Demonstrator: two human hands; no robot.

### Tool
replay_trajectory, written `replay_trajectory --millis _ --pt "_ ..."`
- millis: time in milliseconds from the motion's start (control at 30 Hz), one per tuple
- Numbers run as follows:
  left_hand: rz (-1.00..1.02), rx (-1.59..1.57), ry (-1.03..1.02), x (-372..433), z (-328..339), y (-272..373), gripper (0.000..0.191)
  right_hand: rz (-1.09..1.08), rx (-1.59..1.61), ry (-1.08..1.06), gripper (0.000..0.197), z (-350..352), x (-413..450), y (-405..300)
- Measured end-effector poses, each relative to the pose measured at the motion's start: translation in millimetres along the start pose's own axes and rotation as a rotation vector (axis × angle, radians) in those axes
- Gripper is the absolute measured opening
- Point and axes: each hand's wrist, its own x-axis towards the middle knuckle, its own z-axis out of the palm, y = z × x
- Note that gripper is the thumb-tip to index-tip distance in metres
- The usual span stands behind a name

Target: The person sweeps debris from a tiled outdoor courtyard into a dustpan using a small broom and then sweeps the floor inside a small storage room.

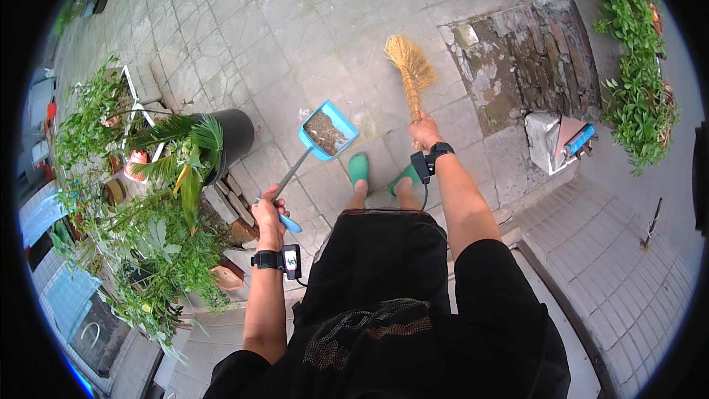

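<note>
My left hand [270, 215] grips the long handle [292, 173] of a blue plastic dustpan [348, 128], near its blue end grip. Brown dirt and debris [325, 132] lie in the pan, which is ahead of my feet over the paving. In my right hand [425, 132] is a short straw broom [411, 75], held by its bound handle. Its bristles fan out away from me, to the right of the dustpan and apart from it. Whether the bristles touch the ground is hard to tell.
Grey paving slabs [299, 22] stretch ahead. On the left stand a black plant pot [235, 136] and leafy plants [160, 244]. A broken patch of brickwork [554, 61] and a concrete block [543, 136] are at the right, beside a green planter [637, 77]. Green clogs [359, 169] are on my feet.
</note>
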Motion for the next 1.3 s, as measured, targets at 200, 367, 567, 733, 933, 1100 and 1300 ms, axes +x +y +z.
replay_trajectory --millis 200,367,567,733,933,1100,1300 --pt "0.021 -0.006 0.051 34 -26 1 0.021 0.054 -0.123 -0.300 0.072 6 -89 25" --pt "0.070 0.027 0.059 46 -25 4 0.023 0.035 0.143 -0.273 0.069 -30 -104 33" --pt "0.069 0.006 0.094 41 0 11 0.022 0.010 0.061 -0.132 0.070 33 -61 36" --pt "0.072 0.001 0.114 39 -1 14 0.019 0.108 0.067 -0.401 0.066 79 -113 47" --pt "0.113 -0.013 0.075 51 -13 1 0.019 0.122 0.126 -0.552 0.065 36 -170 43" --pt "0.035 -0.145 -0.052 32 -30 -8 0.021 0.025 -0.020 -0.328 0.067 8 -165 45" --pt "-0.055 -0.419 -0.146 -10 -59 -28 0.024 0.128 0.185 -0.280 0.036 -52 -133 42"
